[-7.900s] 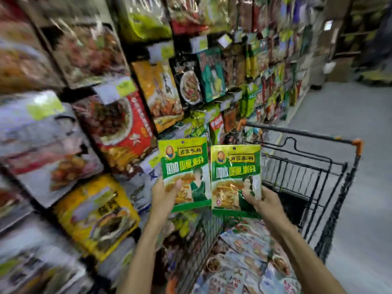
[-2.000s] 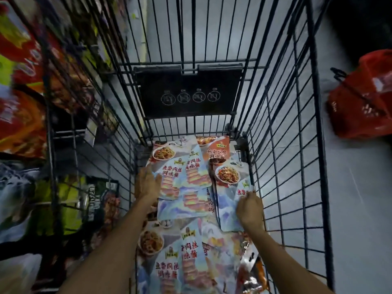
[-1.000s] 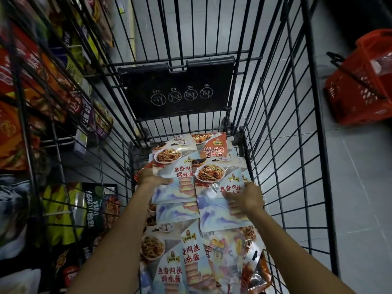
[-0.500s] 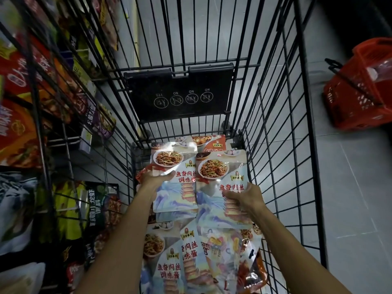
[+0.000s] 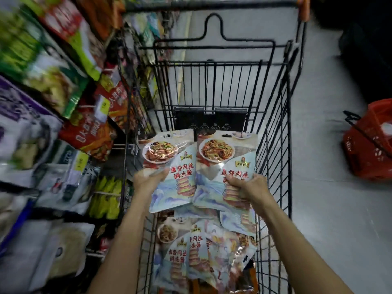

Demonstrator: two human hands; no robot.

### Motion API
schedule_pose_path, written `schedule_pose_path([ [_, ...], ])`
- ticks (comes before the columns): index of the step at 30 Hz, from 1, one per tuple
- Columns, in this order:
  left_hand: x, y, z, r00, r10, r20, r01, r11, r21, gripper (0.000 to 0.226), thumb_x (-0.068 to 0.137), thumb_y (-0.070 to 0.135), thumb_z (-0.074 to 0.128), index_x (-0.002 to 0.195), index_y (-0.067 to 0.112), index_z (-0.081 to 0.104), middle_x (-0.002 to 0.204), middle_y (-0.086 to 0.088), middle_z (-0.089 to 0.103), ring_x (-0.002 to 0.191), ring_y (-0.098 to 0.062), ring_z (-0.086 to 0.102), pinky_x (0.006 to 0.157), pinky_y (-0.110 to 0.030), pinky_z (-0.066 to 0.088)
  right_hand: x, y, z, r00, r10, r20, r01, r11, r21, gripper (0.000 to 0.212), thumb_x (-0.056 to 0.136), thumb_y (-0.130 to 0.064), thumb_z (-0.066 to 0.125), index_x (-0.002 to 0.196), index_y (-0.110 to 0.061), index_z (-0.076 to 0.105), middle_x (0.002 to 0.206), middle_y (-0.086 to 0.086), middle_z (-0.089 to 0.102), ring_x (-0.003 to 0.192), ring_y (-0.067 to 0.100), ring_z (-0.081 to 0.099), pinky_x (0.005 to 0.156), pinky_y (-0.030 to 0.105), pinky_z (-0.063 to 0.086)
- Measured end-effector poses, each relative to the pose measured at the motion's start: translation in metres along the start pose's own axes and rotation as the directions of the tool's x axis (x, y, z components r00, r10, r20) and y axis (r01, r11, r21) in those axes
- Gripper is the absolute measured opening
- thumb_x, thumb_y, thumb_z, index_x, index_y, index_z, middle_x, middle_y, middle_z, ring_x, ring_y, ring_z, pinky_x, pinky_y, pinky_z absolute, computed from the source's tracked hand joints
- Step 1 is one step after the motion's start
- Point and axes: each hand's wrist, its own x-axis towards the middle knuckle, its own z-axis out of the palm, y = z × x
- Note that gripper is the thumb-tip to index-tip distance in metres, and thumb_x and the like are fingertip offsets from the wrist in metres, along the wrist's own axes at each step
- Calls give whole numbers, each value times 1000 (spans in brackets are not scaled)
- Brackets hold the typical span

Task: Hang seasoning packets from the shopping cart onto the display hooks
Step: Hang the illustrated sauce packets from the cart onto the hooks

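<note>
Above cart [image 5: 273, 145], pale-blue noodle-print packets [image 5: 174, 166]

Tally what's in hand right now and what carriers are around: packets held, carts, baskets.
Pale blue seasoning packets held: 2, one in the left hand at, one in the right hand at
Black wire shopping cart: 1
Red basket: 1
Total: 4

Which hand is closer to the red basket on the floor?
Right. The right hand holds a packet on the cart's side facing the red basket; the left hand is across the cart, by the shelves.
</note>
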Motion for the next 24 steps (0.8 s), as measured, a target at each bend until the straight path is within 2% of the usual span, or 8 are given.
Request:
schedule_pose_path([
  [2, -27, 19, -16, 996, 81, -33, -83, 995, -48, 16, 69, 3, 81, 77, 9, 68, 84, -15, 71, 73, -24, 67, 77, -45, 56, -18, -20, 4, 997, -53, 47, 54, 998, -20, 18, 72, -14, 82, 71, -11, 64, 71, 11, 70, 62, 27, 67, 54, 35, 54],
  [4, -57, 36, -36, 988, 141, -62, -145, 987, -66, 17, 70, 4, 80, 82, 7, 69, 90, -18, 71, 73, -23, 67, 76, -43, 57, -39, -38, 8, 988, -97, 118, 104, 993, -51, 20, 72, -15, 82, 70, -10, 63, 70, 12, 70, 60, 26, 67, 52, 34, 53],
  [8, -129, 70, -78, 943, 260, -207, -274, 961, -46, 17, 71, 11, 81, 77, 3, 67, 83, -17, 69, 80, -28, 66, 79, -54, 53, -87, -71, 13, 951, -163, 263, 183, 982, -52, 23, 69, -15, 84, 72, -8, 61, 59, 6, 69, 50, 20, 67, 39, 26, 49],
  [13, -245, 99, -126, 817, 419, -396, -461, 888, -11, 20, 72, 10, 81, 74, 8, 60, 74, -7, 64, 71, -17, 60, 71, -36, 49, -155, -99, 21, 845, -228, 485, 290, 955, -57, 23, 71, -17, 82, 81, -6, 64, 60, 2, 72, 50, 17, 69, 40, 23, 50],
  [15, -292, 104, -145, 765, 448, -462, -506, 863, -1, 23, 74, 10, 79, 80, 7, 57, 76, -11, 54, 72, -18, 51, 67, -35, 44, -183, -108, 27, 794, -254, 552, 342, 938, -61, 24, 70, -18, 83, 82, -6, 66, 64, 5, 72, 54, 20, 70, 46, 28, 54],
  [18, -356, 102, -175, 681, 472, -561, -545, 838, 43, 27, 75, 9, 78, 66, -3, 55, 67, -12, 42, 64, -19, 36, 54, -29, 31, -224, -119, 41, 690, -309, 654, 445, 894, -48, 25, 65, -22, 85, 77, -7, 69, 66, 7, 70, 58, 20, 65, 64, 42, 56],
  [21, -421, 96, -206, 596, 481, -643, -554, 826, 106, 41, 75, 13, 78, 55, -3, 46, 59, -10, 32, 52, -13, 27, 42, -23, 20, -270, -126, 62, 580, -305, 756, 488, 872, -22, 25, 64, -24, 86, 69, -10, 66, 62, 5, 68, 56, 20, 63, 58, 40, 55],
  [24, -483, 86, -239, 517, 449, -729, -548, 828, 121, 43, 74, 17, 79, 55, -1, 45, 57, -9, 36, 49, -13, 31, 45, -22, 24, -321, -127, 88, 428, -305, 851, 524, 851, 42, 24, 60, -27, 83, 59, -16, 62, 54, -1, 63, 47, 12, 56, 43, 24, 46],
])
